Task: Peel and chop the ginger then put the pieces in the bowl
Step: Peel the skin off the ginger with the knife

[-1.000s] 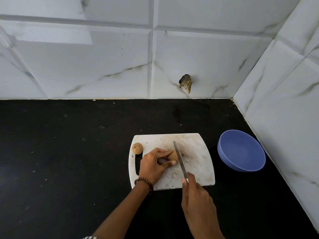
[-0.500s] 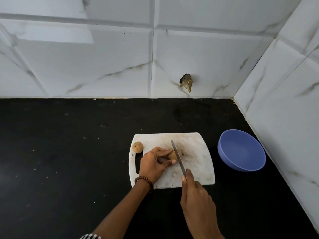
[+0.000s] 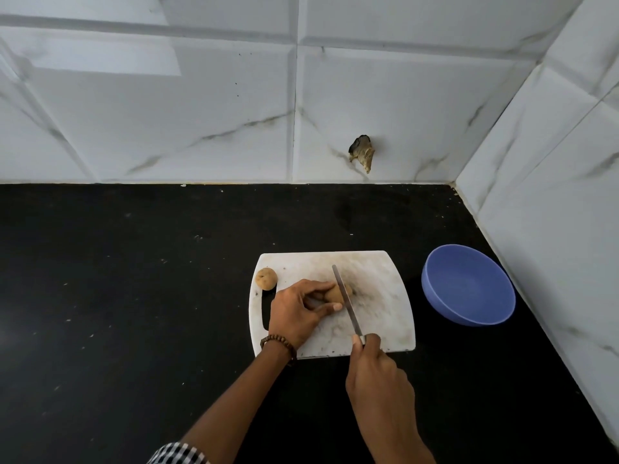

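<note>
Ginger (image 3: 338, 294) is pinned on the cutting board (image 3: 378, 316) by the left hand (image 3: 296, 313); a knife (image 3: 346, 301), gripped by the right hand (image 3: 376, 373), is laid across it. Chopping appears begun; a steady downward press is called for next.

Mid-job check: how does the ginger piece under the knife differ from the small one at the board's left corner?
The held ginger piece is pinched by the left hand with the knife across it; the small ginger piece lies loose, untouched. The held ginger piece looks longer, the small ginger piece rounder and smaller. One sits mid-board, the other by the handle slot. Both look brown-skinned and rest on the cutting board.
</note>
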A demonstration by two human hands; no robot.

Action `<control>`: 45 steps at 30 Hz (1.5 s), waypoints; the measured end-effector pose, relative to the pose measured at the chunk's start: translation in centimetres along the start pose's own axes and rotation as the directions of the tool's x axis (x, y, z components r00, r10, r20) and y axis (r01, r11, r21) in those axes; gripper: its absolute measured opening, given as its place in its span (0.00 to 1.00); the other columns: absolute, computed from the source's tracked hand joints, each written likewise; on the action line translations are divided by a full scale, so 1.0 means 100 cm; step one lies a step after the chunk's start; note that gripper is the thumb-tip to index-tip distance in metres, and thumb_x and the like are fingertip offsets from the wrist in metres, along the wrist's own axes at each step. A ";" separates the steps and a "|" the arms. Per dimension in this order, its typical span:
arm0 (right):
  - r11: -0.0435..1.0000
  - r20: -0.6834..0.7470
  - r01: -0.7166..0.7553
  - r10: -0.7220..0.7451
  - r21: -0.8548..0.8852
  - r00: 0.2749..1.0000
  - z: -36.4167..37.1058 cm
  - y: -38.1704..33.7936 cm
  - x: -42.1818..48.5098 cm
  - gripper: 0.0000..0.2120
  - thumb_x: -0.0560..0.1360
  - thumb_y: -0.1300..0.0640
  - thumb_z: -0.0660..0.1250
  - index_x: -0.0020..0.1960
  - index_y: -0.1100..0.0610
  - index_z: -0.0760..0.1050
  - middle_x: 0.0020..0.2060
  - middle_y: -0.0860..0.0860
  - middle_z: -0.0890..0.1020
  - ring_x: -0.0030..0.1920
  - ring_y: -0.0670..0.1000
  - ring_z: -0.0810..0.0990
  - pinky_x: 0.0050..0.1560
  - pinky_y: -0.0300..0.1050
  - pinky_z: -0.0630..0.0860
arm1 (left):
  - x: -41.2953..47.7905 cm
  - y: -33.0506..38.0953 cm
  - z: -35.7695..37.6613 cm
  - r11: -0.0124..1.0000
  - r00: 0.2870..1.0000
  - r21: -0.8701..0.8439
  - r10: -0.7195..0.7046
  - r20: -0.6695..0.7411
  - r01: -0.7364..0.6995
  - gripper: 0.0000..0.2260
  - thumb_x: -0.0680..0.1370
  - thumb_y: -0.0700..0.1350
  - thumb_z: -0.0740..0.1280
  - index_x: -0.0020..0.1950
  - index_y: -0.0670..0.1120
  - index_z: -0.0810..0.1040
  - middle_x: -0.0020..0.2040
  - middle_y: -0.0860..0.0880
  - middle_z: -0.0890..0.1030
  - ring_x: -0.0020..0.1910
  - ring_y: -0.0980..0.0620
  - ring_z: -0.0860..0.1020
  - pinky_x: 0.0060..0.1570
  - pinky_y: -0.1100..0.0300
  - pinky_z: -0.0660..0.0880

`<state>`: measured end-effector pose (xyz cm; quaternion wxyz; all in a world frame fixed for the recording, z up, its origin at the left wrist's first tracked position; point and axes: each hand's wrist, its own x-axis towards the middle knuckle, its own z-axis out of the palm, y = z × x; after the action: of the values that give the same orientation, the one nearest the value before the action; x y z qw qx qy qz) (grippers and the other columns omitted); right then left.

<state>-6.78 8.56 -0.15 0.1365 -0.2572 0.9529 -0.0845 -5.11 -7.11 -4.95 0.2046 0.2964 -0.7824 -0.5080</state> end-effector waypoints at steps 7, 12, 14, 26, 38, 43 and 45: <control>0.999 0.007 0.046 -0.046 0.011 0.999 0.000 0.003 0.006 0.14 0.84 0.46 0.45 0.65 0.52 0.58 0.39 0.45 0.72 0.39 0.46 0.75 0.36 0.38 0.68 | 0.001 0.002 0.001 0.999 1.000 -0.024 -0.028 -0.011 0.028 0.16 0.64 0.50 0.79 0.51 0.53 0.84 0.44 0.59 0.83 0.43 0.66 0.80 0.46 0.73 0.75; 0.998 0.002 0.059 -0.059 -0.014 0.998 -0.001 -0.001 0.010 0.15 0.84 0.46 0.44 0.67 0.53 0.58 0.45 0.49 0.79 0.45 0.49 0.80 0.39 0.41 0.72 | 0.004 0.001 0.003 0.998 0.999 -0.044 -0.052 -0.014 0.051 0.15 0.65 0.50 0.79 0.50 0.52 0.85 0.44 0.59 0.83 0.42 0.64 0.80 0.47 0.70 0.77; 0.998 0.009 0.059 -0.059 -0.026 0.998 -0.001 -0.001 0.010 0.15 0.85 0.47 0.45 0.66 0.53 0.58 0.47 0.50 0.81 0.45 0.49 0.81 0.38 0.41 0.71 | 0.004 0.001 0.003 0.997 0.998 -0.047 -0.056 -0.016 0.055 0.16 0.64 0.50 0.79 0.50 0.52 0.85 0.44 0.59 0.83 0.41 0.65 0.80 0.46 0.70 0.77; 0.996 0.025 0.076 -0.074 -0.054 0.997 -0.002 -0.013 0.027 0.15 0.85 0.50 0.47 0.68 0.55 0.60 0.50 0.52 0.81 0.49 0.52 0.82 0.45 0.45 0.77 | 0.002 0.002 0.005 0.993 0.997 -0.097 -0.070 -0.029 0.067 0.14 0.65 0.45 0.79 0.49 0.49 0.85 0.44 0.57 0.83 0.43 0.63 0.81 0.49 0.68 0.77; 0.996 0.013 0.068 -0.067 -0.065 0.998 0.005 -0.016 0.030 0.20 0.85 0.47 0.44 0.71 0.56 0.57 0.50 0.53 0.81 0.49 0.53 0.82 0.46 0.47 0.78 | 0.001 0.001 0.005 0.997 0.999 -0.071 -0.034 -0.036 0.031 0.13 0.66 0.44 0.78 0.50 0.49 0.85 0.45 0.57 0.83 0.44 0.63 0.81 0.51 0.67 0.78; 0.997 0.017 0.073 -0.073 -0.029 0.997 0.004 -0.012 0.021 0.15 0.84 0.47 0.45 0.65 0.54 0.60 0.48 0.51 0.81 0.48 0.51 0.82 0.44 0.45 0.77 | 0.001 0.001 0.005 0.998 0.999 -0.051 -0.023 -0.048 0.021 0.13 0.66 0.45 0.78 0.50 0.49 0.85 0.44 0.58 0.83 0.44 0.64 0.80 0.49 0.70 0.76; 0.997 0.009 0.075 -0.074 -0.032 0.997 0.003 -0.012 0.018 0.14 0.84 0.47 0.46 0.64 0.53 0.61 0.46 0.50 0.81 0.47 0.51 0.83 0.44 0.45 0.79 | 0.001 0.001 0.005 0.999 0.998 -0.043 -0.023 -0.057 0.021 0.13 0.66 0.45 0.79 0.49 0.50 0.85 0.44 0.59 0.83 0.43 0.65 0.80 0.48 0.72 0.76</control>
<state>-7.64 6.62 -0.57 0.1329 -0.2951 0.9434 -0.0730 -5.50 -6.84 -5.06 0.2276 0.3151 -0.7620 -0.5180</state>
